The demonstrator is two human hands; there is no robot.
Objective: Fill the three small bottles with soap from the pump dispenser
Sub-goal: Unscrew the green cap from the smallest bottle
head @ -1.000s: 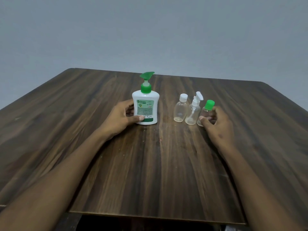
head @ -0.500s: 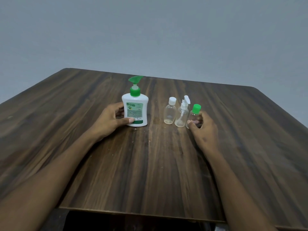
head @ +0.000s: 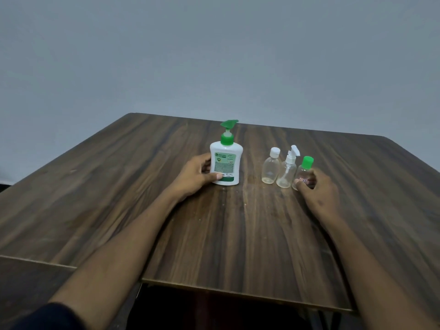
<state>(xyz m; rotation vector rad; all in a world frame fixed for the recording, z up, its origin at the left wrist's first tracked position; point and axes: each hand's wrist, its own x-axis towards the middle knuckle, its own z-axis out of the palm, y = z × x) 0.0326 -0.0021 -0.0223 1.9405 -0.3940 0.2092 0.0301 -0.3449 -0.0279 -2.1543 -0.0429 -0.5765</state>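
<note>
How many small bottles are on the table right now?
3, in a row right of the pump dispenser: white-capped bottle, spray-top bottle, green-capped bottle in the right hand.

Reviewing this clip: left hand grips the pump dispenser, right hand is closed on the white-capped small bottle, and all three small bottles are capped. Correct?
Not quite. In the head view the right hand is on the green-capped bottle, not the white-capped bottle. The rest stands: the left hand grips the pump dispenser, and all three small bottles are capped.
</note>
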